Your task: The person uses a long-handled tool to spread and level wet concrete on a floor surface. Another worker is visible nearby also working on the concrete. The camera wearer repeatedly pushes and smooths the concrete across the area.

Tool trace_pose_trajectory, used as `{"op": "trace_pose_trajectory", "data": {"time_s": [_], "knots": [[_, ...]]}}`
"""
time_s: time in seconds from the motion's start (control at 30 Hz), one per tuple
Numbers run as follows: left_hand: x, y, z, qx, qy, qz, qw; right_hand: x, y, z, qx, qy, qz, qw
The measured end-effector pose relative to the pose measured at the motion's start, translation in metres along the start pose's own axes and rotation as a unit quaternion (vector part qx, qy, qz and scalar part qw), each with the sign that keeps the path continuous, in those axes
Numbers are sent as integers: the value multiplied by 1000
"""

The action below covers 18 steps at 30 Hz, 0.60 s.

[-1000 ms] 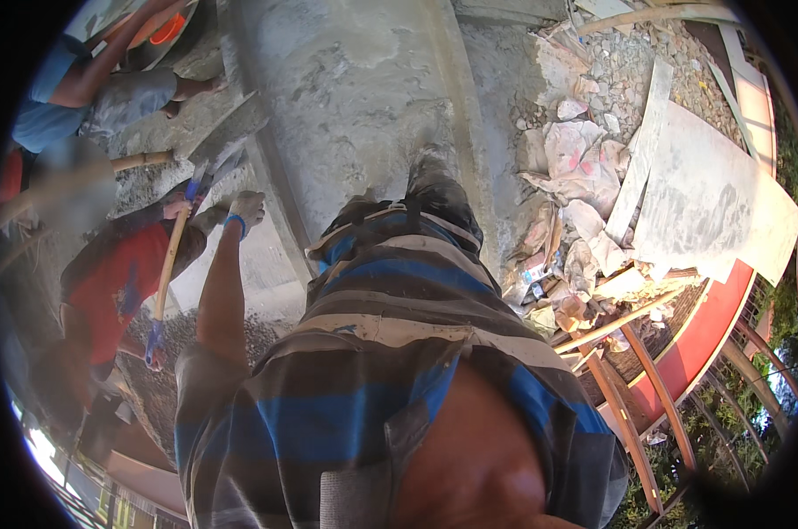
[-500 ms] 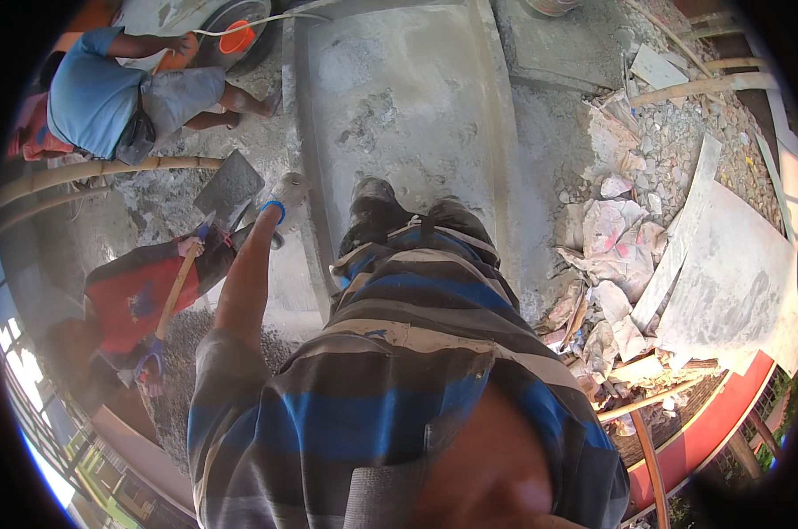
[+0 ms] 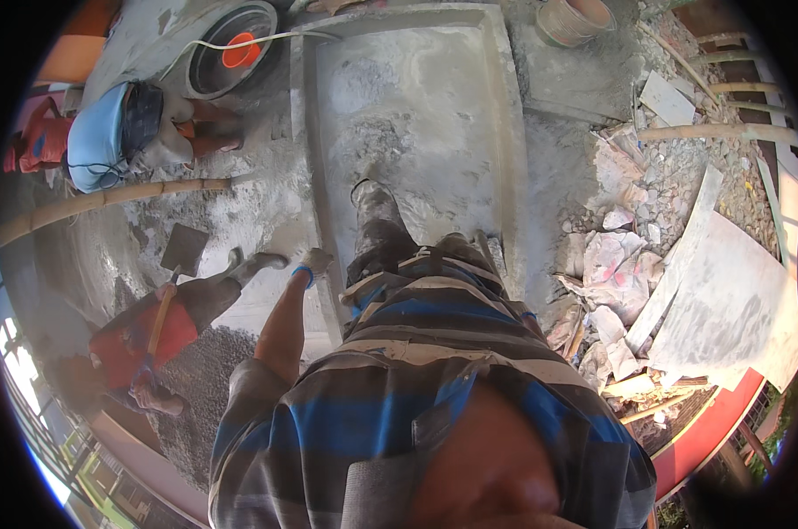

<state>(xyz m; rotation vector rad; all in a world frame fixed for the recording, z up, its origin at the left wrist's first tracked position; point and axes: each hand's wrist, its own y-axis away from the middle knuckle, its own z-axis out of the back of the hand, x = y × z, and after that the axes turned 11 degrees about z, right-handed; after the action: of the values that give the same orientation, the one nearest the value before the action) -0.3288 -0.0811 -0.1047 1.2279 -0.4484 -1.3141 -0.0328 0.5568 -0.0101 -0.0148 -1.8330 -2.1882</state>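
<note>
My left hand point(image 3: 315, 261), pale grey with a blue band at the wrist, hangs over the left rim of a shallow concrete trough point(image 3: 515, 132). Its fingers are too small and blurred to read, and no tool shows in it. My right hand is hidden behind my striped clothing; only a bit of blue shows at that side. Beside my right leg, a narrow grey flat piece point(image 3: 496, 253) stands out; whether I hold it cannot be seen. One mud-caked leg point(image 3: 379, 216) reaches forward into the wet grey cement point(image 3: 443, 115) inside the trough.
At left, a person in red holds a shovel point(image 3: 185, 249) beside a gravel heap point(image 3: 209, 379). Beyond a bamboo pole point(image 3: 108, 201), another in blue bends over. A black tub point(image 3: 207, 63) holds an orange pail point(image 3: 240, 53). Rubble, torn sacks point(image 3: 612, 256) and boards point(image 3: 725, 291) lie right; a bucket point(image 3: 575, 22) stands far right.
My left hand has moved back toward me and slightly right. One leg has stepped forward. The person in blue has bent over, and the shovel has swung left. The bucket has come into fuller view.
</note>
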Motion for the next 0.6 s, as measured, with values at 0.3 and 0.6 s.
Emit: {"op": "trace_pose_trajectory", "data": {"time_s": [0.3,0.6], "knots": [[-85,-114,111,10,187,132,973,245,-56,9,-93,-291,-38,951],[-274,-296,197,251,350,147,891,515,-9,-13,-77,-241,126,959]]}}
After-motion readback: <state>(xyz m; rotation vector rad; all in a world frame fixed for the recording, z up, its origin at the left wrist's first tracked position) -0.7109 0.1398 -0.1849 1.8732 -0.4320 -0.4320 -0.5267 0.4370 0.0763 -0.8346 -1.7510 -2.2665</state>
